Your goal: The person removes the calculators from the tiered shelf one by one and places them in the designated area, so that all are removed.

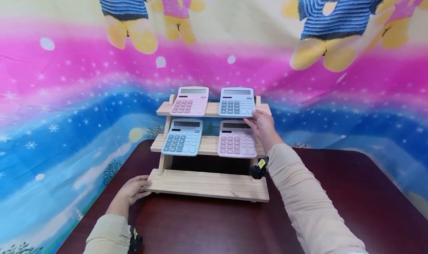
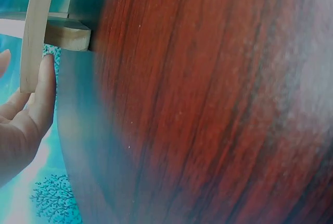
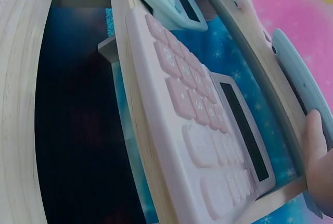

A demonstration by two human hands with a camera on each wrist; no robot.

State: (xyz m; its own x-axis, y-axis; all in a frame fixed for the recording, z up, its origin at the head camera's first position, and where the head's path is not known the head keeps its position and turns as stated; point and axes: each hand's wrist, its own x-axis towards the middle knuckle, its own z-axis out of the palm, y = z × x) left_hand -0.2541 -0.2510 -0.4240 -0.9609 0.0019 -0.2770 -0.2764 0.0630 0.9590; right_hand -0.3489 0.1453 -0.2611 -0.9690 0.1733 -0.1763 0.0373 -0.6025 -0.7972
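A light wooden three-tier rack [image 1: 207, 183] stands on the table with calculators leaning on its upper two tiers. Up top, a pink calculator [image 1: 190, 101] is at left and a blue calculator [image 1: 236, 101] at right. One tier lower sit another blue calculator [image 1: 182, 137] and a pale pink calculator [image 1: 236, 139]. My right hand [image 1: 264, 127] holds the lower right corner of the top blue calculator, a finger at its side and another digit under its bottom edge. With thumb and fingers on opposite faces, my left hand [image 1: 132, 191] pinches the left end of the bottom board [image 2: 32, 41].
The rack rests on a dark reddish-brown table [image 1: 207, 228]. Behind it hangs a printed cloth [image 1: 214, 68] with bears and snowflakes. A black wrist camera [image 1: 259, 168] on the right arm overlaps the rack's right side in the head view.
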